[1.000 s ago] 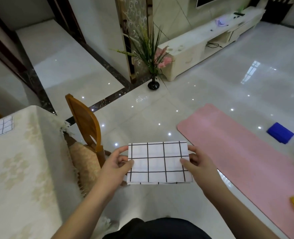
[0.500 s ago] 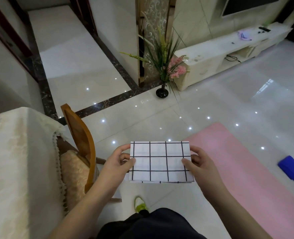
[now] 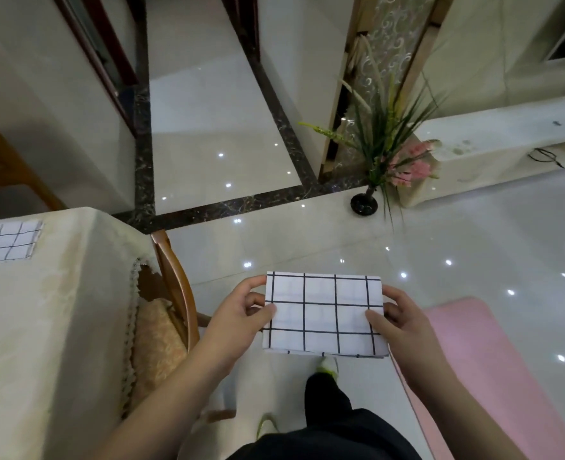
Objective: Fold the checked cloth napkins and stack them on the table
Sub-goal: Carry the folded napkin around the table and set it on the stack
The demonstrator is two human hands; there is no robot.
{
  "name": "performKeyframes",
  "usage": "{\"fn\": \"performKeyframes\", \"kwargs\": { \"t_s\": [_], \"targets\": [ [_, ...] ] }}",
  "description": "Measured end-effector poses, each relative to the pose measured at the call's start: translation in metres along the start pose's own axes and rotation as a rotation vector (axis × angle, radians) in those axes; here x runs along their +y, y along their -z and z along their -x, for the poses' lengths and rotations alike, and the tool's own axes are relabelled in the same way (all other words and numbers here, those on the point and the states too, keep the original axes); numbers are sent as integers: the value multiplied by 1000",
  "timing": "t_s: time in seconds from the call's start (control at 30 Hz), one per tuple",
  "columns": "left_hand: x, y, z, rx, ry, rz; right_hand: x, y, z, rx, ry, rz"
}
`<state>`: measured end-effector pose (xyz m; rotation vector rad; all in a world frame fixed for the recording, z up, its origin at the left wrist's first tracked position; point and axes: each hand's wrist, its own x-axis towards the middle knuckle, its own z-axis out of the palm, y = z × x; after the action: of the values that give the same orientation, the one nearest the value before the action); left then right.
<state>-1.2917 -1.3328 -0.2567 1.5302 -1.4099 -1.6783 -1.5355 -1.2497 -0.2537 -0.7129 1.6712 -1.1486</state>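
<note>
I see a folded checked napkin [image 3: 324, 315] held flat in the air at lower centre of the frame, above the glossy tiled floor [image 3: 307, 240]. My left hand [image 3: 238, 318] pinches its left edge, thumb on top and fingers curled beneath; my right hand [image 3: 403, 322] pinches the right edge the same way, thumb lying across the top face. The napkin reads as a neat rectangle, with layered edges showing along its lower side. At the left edge of the frame, a second checked napkin [image 3: 5, 241] lies flat on the table [image 3: 48, 327], which is covered by a pale patterned cloth and sits well apart from the one I hold. A wooden chair [image 3: 174, 293] with a cushioned seat is tucked just beside the table, between it and my left hand. A pink mat [image 3: 493, 366] lies on the floor at lower right, and a dark vase of grasses and pink flowers [image 3: 382, 151] stands on the floor at upper right.
</note>
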Motion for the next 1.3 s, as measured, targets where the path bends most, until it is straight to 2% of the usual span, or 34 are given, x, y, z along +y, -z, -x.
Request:
{"fn": "performKeyframes", "kwargs": {
  "t_s": [0.3,0.57,0.83,1.3],
  "targets": [
    [54,-8,-100,211,34,53,-59,1,-156,-232,22,70],
    [81,10,-152,353,60,145,-107,-30,-249,-397,59,173],
    [76,67,-214,469,67,345,-141,-111,-330,-540,81,249],
    [93,193,-295,590,74,436,-204,-265,-434,-712,106,352]
  ]
}}
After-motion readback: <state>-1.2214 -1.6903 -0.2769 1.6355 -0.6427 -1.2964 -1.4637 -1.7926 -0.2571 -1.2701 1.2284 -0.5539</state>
